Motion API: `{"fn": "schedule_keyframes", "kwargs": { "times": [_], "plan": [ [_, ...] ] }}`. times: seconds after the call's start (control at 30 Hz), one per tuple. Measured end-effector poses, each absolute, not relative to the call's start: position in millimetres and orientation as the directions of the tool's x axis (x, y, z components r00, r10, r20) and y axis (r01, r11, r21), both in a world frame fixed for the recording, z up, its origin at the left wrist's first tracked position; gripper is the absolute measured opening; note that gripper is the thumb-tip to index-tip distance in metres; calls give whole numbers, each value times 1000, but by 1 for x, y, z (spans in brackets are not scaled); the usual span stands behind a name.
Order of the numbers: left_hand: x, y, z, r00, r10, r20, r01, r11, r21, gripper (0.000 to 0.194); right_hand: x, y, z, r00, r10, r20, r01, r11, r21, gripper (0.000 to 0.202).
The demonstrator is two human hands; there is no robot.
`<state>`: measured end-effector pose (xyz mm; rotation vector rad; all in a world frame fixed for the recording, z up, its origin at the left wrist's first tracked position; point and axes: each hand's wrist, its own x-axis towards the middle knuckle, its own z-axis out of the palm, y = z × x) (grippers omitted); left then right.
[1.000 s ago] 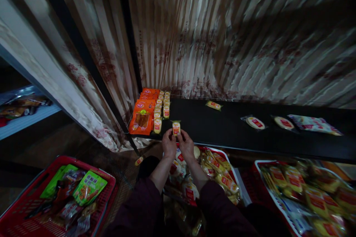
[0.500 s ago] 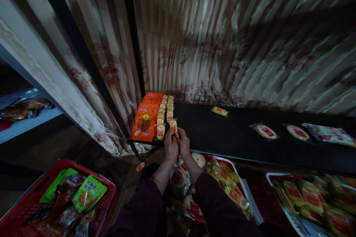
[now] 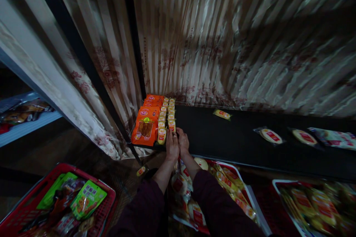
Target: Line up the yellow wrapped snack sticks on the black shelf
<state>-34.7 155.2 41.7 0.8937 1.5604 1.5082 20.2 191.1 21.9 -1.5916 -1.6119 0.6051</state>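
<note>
My left hand [image 3: 172, 147] and my right hand [image 3: 183, 142] are close together at the shelf's front edge, both closed around the lower end of a small yellow wrapped cake [image 3: 171, 125]. Their fingers hide its bottom part. This cake stands at the front of the right-hand of two rows of similar packets. Just left of my left hand is the front cake [image 3: 161, 136] of the other row. Orange snack bags [image 3: 144, 127] stand in a row beside these, at the shelf's left end.
On the black shelf [image 3: 205, 133] lie a yellow packet [image 3: 222, 114], two round wrapped cakes [image 3: 270, 136] and a white-and-pink packet [image 3: 335, 137]. Below are a red basket [image 3: 109, 202] and further filled baskets [image 3: 244, 181]. A single packet [image 3: 141, 171] lies by the shelf leg [image 3: 136, 154].
The yellow cake has moved back and is now in line with its row. Both hands moved with it, and the left fingers lie straighter over its lower part. The view shifted slightly.
</note>
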Motion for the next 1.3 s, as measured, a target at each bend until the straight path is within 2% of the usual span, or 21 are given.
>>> {"fn": "schedule_keyframes", "kwargs": {
  "times": [0.33,0.7,0.83,0.97,1.13,1.3],
  "plan": [
    [-37,161,44,-454,889,-56,-22,52,998,42,20,200,19,57,976,212,626,131,-769,33],
    [-34,154,32,-387,918,81,25,-78,997,48,24,204,21,96,985,145,424,92,-901,41],
    [-34,154,29,-352,926,134,60,-121,991,48,25,209,23,85,984,157,437,105,-893,47],
    [-35,155,27,-373,918,136,83,-113,990,48,26,215,26,44,992,116,469,82,-879,49],
    [-36,158,25,-354,925,136,156,-86,984,52,25,214,31,-68,993,96,587,118,-801,49],
    [-35,157,25,-366,920,136,185,-72,980,52,25,214,28,-72,992,101,606,124,-786,48]
  ]
}}
